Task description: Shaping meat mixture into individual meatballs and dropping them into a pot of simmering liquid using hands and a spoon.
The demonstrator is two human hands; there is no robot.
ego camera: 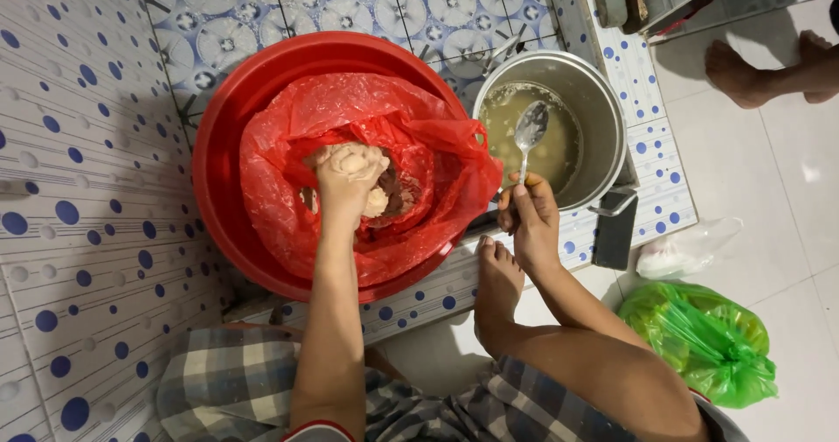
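Observation:
My left hand is coated in pale paste and grips a lump of the pale mixture inside a red plastic bag. The bag lines a big red basin on the tiled floor. Just right of the basin, my right hand holds a metal spoon by its handle. The spoon's bowl hovers over a steel pot of cloudy yellowish liquid. My bare foot rests on the tiled step below the pot.
A green plastic bag and a clear plastic bag lie on the white floor at right. A dark rectangular block stands by the pot. Another person's bare feet are at the upper right. Blue-dotted tiles cover the wall at left.

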